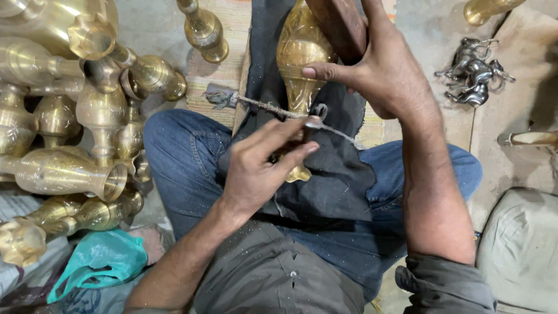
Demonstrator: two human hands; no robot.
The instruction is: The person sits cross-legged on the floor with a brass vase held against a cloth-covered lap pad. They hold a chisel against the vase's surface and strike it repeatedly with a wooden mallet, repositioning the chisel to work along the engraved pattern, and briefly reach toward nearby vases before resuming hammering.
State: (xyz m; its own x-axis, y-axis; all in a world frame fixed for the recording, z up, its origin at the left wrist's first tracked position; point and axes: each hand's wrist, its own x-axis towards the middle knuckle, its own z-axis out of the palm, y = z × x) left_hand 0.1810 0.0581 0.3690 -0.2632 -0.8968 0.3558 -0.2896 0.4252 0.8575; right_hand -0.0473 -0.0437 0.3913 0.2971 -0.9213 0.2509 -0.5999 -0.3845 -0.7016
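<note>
An engraved brass vase (pixel 297 58) lies across my lap on a dark cloth (pixel 340 168), its flared foot pointing toward me. My left hand (pixel 261 166) grips a thin metal tool (pixel 273 110) wrapped in string, its tip pressed against the vase's neck. My right hand (pixel 381 70) rests on the vase's body, thumb stretched across it, with a dark wooden block (pixel 343 26) under the fingers. I sit cross-legged in blue jeans.
Several brass vases (pixel 70 116) are piled at the left, and one more (pixel 203 29) lies above my knee. A teal plastic bag (pixel 99 261) lies at the lower left. Small dark metal horse figures (pixel 474 72) stand at the upper right, a grey sack (pixel 520 250) at the lower right.
</note>
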